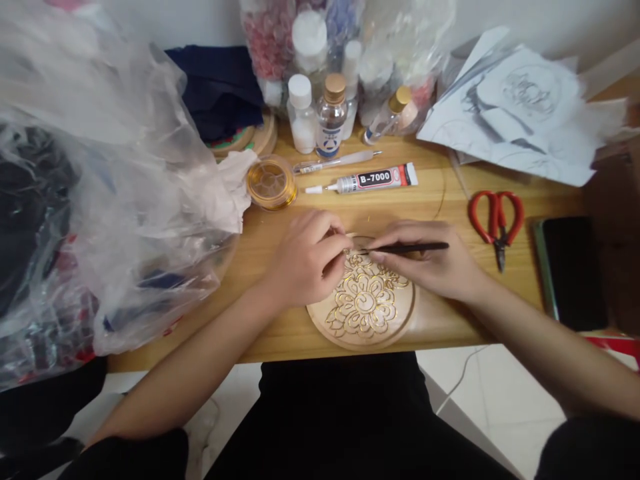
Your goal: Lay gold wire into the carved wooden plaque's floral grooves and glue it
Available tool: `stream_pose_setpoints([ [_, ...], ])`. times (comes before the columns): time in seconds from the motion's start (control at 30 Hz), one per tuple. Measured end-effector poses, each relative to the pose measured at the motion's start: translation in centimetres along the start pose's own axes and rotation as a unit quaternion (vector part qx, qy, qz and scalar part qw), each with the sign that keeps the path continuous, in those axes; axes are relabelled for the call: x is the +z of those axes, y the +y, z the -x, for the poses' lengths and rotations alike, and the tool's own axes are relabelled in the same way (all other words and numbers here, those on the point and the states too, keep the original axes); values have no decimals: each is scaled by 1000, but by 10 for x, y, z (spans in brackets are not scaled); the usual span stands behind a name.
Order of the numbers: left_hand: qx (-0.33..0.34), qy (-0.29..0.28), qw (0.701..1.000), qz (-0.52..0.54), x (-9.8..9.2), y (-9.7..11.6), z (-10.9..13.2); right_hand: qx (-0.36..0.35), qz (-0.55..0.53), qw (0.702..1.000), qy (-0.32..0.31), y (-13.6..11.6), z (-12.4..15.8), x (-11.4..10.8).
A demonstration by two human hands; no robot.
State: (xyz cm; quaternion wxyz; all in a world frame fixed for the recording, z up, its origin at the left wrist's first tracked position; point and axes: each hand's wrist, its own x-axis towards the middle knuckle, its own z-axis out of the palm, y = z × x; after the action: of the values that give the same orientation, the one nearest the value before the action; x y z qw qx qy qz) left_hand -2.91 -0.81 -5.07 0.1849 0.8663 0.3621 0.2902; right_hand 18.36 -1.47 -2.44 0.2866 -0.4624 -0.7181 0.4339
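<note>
A round wooden disc [320, 319] lies by the table's front edge, with gold wire flowers [366, 303] on its face. My right hand [425, 257] is closed around slim black tweezers [413, 247], whose tip points left over the upper part of the disc. Facing it, my left hand [316, 257] has its thumb and fingers pinched at the disc's upper left, near the tweezers' tip. Whatever lies between those fingertips is too small to make out. Beyond the hands sit a spool of gold wire [271, 182] and a B-7000 glue tube [375, 179].
Clear plastic bags [145, 267] crowd the left side. Several bottles [331, 120] stand at the back, with a pen [345, 161] before them. To the right are drawing sheets [520, 107], red-handled cutters [497, 217] and a phone [573, 273].
</note>
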Motion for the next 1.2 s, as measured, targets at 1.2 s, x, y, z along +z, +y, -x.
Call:
stream_pose_setpoints([
  [1.2, 68, 10, 997, 23, 9, -10, 6, -74, 65, 993, 71, 6, 18, 24],
])
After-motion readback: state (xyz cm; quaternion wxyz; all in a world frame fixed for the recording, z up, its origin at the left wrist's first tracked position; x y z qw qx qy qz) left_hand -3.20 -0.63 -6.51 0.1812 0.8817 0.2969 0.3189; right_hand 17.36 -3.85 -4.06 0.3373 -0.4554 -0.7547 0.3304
